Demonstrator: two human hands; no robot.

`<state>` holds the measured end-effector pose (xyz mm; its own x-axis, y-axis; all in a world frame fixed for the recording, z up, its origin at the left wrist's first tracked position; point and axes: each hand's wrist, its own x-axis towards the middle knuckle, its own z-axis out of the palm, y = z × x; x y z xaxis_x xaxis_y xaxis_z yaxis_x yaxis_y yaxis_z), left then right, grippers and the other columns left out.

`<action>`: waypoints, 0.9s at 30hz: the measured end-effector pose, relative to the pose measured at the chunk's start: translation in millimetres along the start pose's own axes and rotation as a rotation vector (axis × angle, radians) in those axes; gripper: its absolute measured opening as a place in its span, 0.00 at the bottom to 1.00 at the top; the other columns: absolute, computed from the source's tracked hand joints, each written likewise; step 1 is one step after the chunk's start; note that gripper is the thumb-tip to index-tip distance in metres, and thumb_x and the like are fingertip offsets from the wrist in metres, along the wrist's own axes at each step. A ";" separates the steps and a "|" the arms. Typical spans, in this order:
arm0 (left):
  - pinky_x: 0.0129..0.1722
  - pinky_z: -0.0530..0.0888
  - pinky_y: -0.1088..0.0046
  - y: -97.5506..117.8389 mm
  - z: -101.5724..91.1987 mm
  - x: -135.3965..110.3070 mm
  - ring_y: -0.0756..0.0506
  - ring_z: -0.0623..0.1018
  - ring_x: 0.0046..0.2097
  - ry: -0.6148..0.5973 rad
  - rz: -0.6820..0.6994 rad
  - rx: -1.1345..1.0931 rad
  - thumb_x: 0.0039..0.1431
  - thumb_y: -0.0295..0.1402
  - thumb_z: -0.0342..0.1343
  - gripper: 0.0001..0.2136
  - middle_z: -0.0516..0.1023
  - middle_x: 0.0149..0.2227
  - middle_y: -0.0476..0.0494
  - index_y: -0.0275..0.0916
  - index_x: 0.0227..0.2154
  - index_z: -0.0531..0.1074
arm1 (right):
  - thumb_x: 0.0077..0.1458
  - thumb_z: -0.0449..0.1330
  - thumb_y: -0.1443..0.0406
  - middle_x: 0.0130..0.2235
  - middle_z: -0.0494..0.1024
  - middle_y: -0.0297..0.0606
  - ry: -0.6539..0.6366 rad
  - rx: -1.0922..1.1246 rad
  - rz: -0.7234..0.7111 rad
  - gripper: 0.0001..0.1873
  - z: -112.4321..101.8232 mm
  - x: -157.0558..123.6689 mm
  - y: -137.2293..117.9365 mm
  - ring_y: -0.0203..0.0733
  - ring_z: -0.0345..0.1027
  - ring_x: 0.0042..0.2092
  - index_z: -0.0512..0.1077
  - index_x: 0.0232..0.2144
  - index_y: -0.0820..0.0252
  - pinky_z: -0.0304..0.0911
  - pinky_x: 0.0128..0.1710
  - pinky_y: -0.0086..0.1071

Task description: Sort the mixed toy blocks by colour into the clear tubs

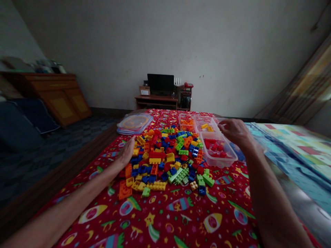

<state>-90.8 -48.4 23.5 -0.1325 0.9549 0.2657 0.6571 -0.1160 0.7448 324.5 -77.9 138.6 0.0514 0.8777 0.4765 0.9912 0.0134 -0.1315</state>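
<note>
A heap of mixed toy building bricks [165,155] in red, blue, yellow, orange and green spreads over a red patterned cloth. At the heap's left edge, my left hand [127,151] rests on its side against the bricks, open with its fingers stretched forward. My right hand [234,131] hovers above the right side of the clear plastic boxes, its fingers curled together; whatever they may hold is hidden. Beneath and left of it, the near box [221,162] contains red bricks. Behind that, another clear box [198,119] has a few yellow-orange bricks, and orange bricks [187,122] fill one further left.
Stacked clear lids [136,123] lie left behind the heap. Blue bricks [239,153] show in a container partly behind my right wrist. Right of the table is a bed with a patterned cover [297,141]. A monitor [160,83] stands on a desk by the wall.
</note>
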 end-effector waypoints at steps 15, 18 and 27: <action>0.63 0.60 0.60 101.2 51.7 6.9 0.41 0.63 0.63 -0.278 0.435 -0.245 0.66 0.49 0.29 0.30 0.64 0.62 0.38 0.36 0.59 0.62 | 0.60 0.49 0.61 0.36 0.80 0.44 -0.130 -0.068 -0.086 0.17 7.5 -5.0 -21.5 0.43 0.72 0.35 0.77 0.40 0.59 0.56 0.32 0.31; 0.64 0.59 0.59 97.3 29.6 -2.7 0.40 0.62 0.64 -0.238 0.489 -0.163 0.66 0.51 0.29 0.31 0.65 0.62 0.40 0.37 0.60 0.62 | 0.60 0.50 0.61 0.36 0.80 0.44 -0.143 -0.072 -0.093 0.17 4.5 -6.6 -25.6 0.42 0.71 0.35 0.77 0.41 0.59 0.55 0.32 0.31; 0.59 0.63 0.47 -53.5 -51.4 -78.7 0.29 0.54 0.66 -0.253 0.438 0.351 0.50 0.60 0.51 0.46 0.44 0.69 0.44 0.52 0.67 0.37 | 0.60 0.50 0.64 0.35 0.80 0.44 -0.166 -0.067 -0.122 0.16 0.3 -9.1 -35.8 0.40 0.69 0.32 0.77 0.41 0.59 0.50 0.28 0.30</action>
<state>-153.7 -131.5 -5.8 0.3567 0.8793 0.3157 0.8213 -0.4562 0.3425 288.5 -86.2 138.8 -0.0843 0.9384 0.3351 0.9951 0.0969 -0.0212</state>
